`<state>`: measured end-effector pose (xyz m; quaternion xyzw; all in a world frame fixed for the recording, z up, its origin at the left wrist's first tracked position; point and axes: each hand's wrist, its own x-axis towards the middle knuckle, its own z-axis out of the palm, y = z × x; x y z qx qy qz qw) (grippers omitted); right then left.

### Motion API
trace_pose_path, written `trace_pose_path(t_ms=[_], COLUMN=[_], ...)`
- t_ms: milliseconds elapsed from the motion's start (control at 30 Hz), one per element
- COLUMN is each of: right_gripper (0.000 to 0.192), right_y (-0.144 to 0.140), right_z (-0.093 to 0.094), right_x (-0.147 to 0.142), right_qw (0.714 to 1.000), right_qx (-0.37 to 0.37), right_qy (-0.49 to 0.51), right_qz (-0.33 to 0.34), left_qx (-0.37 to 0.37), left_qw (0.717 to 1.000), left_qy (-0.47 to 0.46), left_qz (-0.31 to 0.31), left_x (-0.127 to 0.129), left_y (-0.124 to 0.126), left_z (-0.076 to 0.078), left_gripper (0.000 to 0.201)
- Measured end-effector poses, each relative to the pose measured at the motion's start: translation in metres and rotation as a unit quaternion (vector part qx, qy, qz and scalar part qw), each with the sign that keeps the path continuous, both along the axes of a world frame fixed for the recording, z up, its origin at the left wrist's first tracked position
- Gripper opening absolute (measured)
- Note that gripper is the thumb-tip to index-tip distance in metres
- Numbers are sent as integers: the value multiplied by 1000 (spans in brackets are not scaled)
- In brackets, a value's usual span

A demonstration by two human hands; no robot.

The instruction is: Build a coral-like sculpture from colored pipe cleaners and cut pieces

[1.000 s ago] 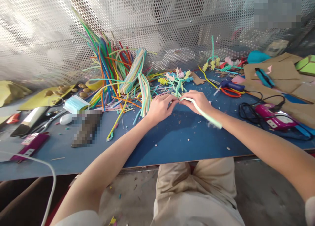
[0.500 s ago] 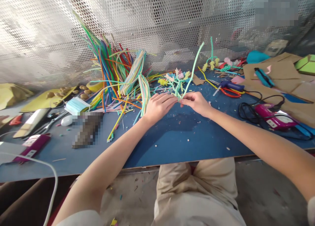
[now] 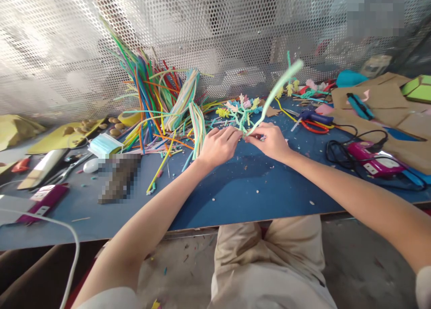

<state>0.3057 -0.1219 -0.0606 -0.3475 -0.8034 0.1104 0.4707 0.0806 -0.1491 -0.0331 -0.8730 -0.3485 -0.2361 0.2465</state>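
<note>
Both hands meet over the blue table [image 3: 256, 183]. My left hand [image 3: 220, 145] is closed around the base of a small bunch of pipe-cleaner flowers [image 3: 243, 114], whose green stems carry yellow, pink and blue heads. Against that base, my right hand [image 3: 269, 141] pinches a light green pipe cleaner [image 3: 278, 91]; its long free end slants up to the right, blurred by motion. The fingertips of both hands nearly touch, and they hide where the pipe cleaner meets the stems. Behind it stands a green stem with yellow flowers [image 3: 290, 88].
Bundles of coloured pipe cleaners [image 3: 148, 93] lie left of my hands. To the right are pliers [image 3: 314, 116], a glue gun [image 3: 316, 116], a cable with a magenta power strip [image 3: 373, 161] and cardboard [image 3: 387, 93]. A perforated metal panel [image 3: 235, 31] stands behind. A face mask [image 3: 105, 145] lies left.
The free end of the light green pipe cleaner has swung to the right and leans lower. My right hand has turned slightly; my left hand stays at the flower stems.
</note>
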Motion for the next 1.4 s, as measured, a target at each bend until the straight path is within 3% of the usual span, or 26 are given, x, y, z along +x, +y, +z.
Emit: trace_pose_path(t_ms=[167, 300, 400, 567, 800, 1167, 1400], right_gripper=[16, 16, 20, 31, 29, 28, 35], right_y=[0, 2, 4, 6, 4, 6, 3], right_z=[-3, -5, -4, -1, 0, -2, -2], right_x=[0, 0, 0, 0, -2, -3, -4], right_qw=[997, 996, 999, 985, 960, 927, 924], right_qx=[59, 60, 12, -145, -232, -306, -315], right_qy=[-54, -66, -43, 38, 82, 150, 140], right_qz=[-18, -15, 2, 84, 131, 159, 165], left_qx=[-38, -67, -64, -15, 33, 52, 54], left_qw=[999, 998, 998, 1000, 999, 998, 997], left_qy=[15, 21, 25, 12, 22, 3, -5], left_qz=[-4, -10, -1, 19, -10, -33, -48], left_x=[2, -1, 0, 1, -7, -9, -10], left_y=[4, 7, 5, 2, 5, 5, 6], left_z=[-5, -8, -7, -7, -5, -6, -8], left_gripper=[27, 27, 25, 21, 20, 17, 16])
